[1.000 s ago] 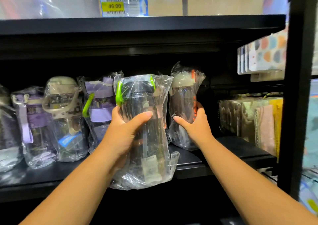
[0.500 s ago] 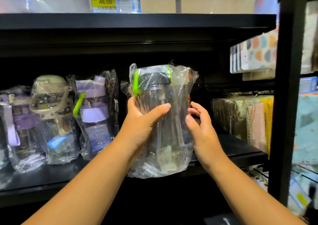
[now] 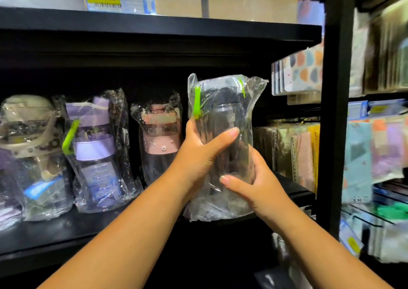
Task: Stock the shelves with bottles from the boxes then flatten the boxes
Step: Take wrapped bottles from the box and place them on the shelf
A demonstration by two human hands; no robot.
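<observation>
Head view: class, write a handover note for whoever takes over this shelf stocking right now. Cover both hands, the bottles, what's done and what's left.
Left hand: grips the wrapped green-strap bottle at mid-body.
Right hand: holds its lower side.
The bottle is upright at the front edge of the shelf, right of the pink bottle, not yet released.
Done: pink bottle, purple bottle and beige bottle stand on the shelf.
Left: release this one, stock the rest, flatten the boxes.

Black upright post, pastel stationery packs (partly blurred) either side.
</observation>
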